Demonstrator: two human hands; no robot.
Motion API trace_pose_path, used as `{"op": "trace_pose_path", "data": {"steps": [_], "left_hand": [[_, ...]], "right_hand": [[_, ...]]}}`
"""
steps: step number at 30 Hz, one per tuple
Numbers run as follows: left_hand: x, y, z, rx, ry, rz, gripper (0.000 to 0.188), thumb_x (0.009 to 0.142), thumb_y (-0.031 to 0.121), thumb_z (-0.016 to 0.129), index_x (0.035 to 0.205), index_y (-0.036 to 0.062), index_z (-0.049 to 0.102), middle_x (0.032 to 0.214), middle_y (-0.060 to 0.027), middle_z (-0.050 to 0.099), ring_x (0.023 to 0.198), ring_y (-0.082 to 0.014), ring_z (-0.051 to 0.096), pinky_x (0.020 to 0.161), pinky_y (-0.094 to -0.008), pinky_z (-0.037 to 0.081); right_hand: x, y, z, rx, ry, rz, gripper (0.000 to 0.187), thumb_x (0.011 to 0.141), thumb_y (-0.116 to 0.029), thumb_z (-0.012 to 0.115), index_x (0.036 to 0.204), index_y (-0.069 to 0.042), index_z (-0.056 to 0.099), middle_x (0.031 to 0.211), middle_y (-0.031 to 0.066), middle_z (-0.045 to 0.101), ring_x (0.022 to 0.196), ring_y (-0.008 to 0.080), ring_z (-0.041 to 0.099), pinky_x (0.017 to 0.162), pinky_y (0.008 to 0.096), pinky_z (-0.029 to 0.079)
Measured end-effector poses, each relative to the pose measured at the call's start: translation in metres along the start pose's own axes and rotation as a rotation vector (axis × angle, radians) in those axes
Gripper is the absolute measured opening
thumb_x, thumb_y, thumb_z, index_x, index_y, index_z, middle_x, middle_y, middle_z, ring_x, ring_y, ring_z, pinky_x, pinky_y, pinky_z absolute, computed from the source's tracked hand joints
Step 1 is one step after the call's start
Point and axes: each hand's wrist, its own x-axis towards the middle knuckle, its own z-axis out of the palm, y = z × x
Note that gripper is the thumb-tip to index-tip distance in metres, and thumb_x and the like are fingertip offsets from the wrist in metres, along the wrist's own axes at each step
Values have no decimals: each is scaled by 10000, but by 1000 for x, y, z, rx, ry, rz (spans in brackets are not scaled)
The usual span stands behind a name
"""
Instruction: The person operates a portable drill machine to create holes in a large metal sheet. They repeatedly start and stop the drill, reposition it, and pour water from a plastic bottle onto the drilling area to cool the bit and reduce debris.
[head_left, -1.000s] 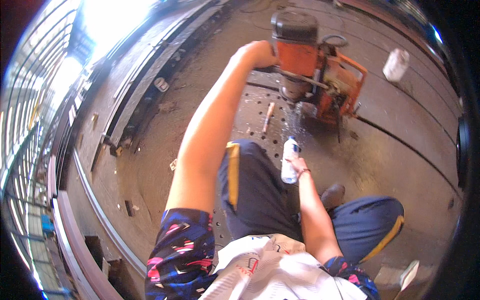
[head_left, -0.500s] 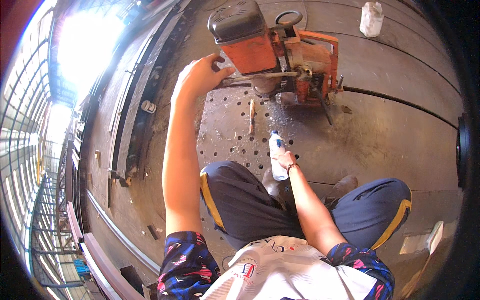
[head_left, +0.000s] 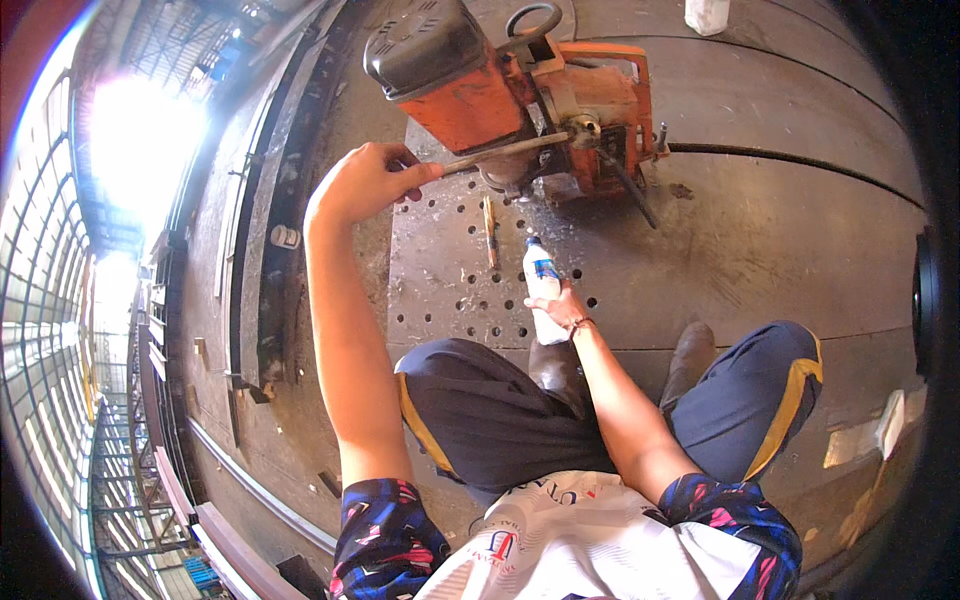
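Observation:
An orange magnetic drill (head_left: 465, 105) with a black motor cover stands on a dark steel plate (head_left: 425, 245) drilled with rows of round holes. My left hand (head_left: 362, 182) reaches up on its left side, fingers curled round the outer end of a long feed handle (head_left: 510, 151). The drill's tip is partly hidden under its body. Below the machine, my right hand (head_left: 562, 308) grips a clear plastic bottle (head_left: 541, 270) with a blue cap and a blue label. The bottle is tilted, its capped end toward the drill. A thin wooden stick (head_left: 490, 230) lies on the plate, left of the bottle.
A black cable (head_left: 790, 157) runs right from the drill. A white jug (head_left: 707, 15) stands at the far right. On the left are a small white can (head_left: 285, 236), long steel beams (head_left: 265, 240) and a pipe (head_left: 255, 480). Metal shavings are scattered near the drill.
The view has shifted, so the drill appears farther left and higher. My left fingers have closed more round the feed handle, whose outer end sits lower. My right hand still holds the bottle.

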Motion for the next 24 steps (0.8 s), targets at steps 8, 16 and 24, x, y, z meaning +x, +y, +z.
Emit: {"op": "trace_pose_path", "data": {"steps": [8, 16, 24], "left_hand": [[-2, 5, 0, -13, 52, -28, 497, 846, 528, 717, 941, 41, 743, 780, -56, 732, 710, -145, 673, 702, -311, 516], [-2, 0, 5, -27, 109, -1, 493, 867, 485, 723, 1014, 14, 728, 835, -87, 728, 792, -163, 666, 766, -334, 506], [0, -3, 5, -41, 82, 18, 445, 844, 480, 741, 863, 35, 746, 730, -64, 722, 669, -144, 668, 668, -310, 510]], "right_hand": [[23, 18, 7, -146, -154, 249, 545, 676, -377, 833, 1047, 5, 717, 1061, 185, 730, 976, 282, 710, 845, 393, 550], [16, 4, -4, -174, -152, 263, 554, 679, -383, 826, 1055, 8, 716, 1073, 193, 727, 988, 288, 709, 850, 392, 549], [14, 0, -10, -181, -149, 260, 562, 682, -390, 819, 1064, 10, 715, 1084, 200, 724, 999, 294, 707, 854, 390, 547]]}}
